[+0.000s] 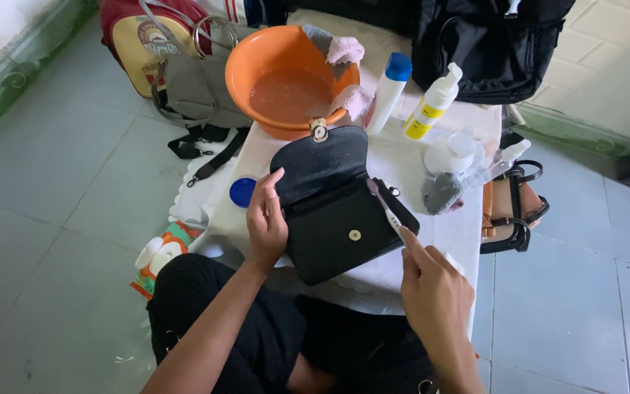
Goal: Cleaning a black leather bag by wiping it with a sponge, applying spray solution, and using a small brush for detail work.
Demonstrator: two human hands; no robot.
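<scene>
A small black handbag (pixel 337 211) lies on a white cloth (pixel 446 226) with its flap lifted open, showing a gold clasp. My left hand (pixel 266 222) rests on the bag's left edge and holds it steady, thumb at the flap. My right hand (pixel 432 288) grips a thin white toothbrush (pixel 384 208), whose head touches the bag near the fold of the flap on the right side.
An orange basin (pixel 286 80) with water and pink-grey rags stands behind the bag. A blue-capped white bottle (pixel 388 91), a yellow-labelled pump bottle (pixel 432 102), a white jar (pixel 450 153), a grey sponge (pixel 442 191) and a blue lid (pixel 242 192) are nearby. Other bags lie around on the tiled floor.
</scene>
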